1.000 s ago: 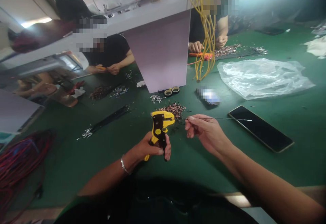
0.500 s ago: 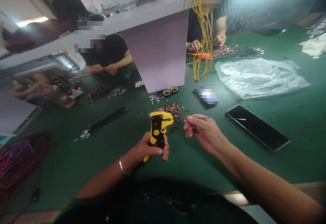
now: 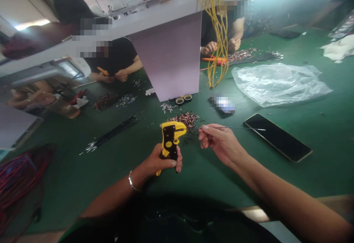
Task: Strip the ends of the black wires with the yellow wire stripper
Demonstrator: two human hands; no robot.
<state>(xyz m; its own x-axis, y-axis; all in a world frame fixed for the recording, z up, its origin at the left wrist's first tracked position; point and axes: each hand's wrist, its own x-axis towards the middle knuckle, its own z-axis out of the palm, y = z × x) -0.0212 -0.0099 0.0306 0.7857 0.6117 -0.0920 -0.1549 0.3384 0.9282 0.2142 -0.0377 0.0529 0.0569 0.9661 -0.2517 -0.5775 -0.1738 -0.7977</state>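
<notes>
My left hand [image 3: 163, 160] is shut around the grip of a yellow and black self-adjusting wire stripper [image 3: 170, 137], its jaws pointing up and to the right. My right hand [image 3: 218, 142] pinches a thin insulated wire [image 3: 235, 128] between thumb and fingers. The wire runs level, with its left end close to the stripper's jaws. I cannot tell whether it enters them. Just beyond the stripper lies a heap of copper-coloured wire clippings [image 3: 184, 120].
A black smartphone [image 3: 278, 137] lies right of my right hand, and a clear plastic bag [image 3: 279, 84] lies beyond it. A pale partition panel [image 3: 166, 58] stands on the green table. Two co-workers' hands [image 3: 210, 47] work across it. Black wires [image 3: 112, 132] and tangled red cable [image 3: 19, 180] lie left.
The wire's left end has come closer to the stripper's jaws. The whole scene has shifted slightly left and up in view. Both hands keep their hold.
</notes>
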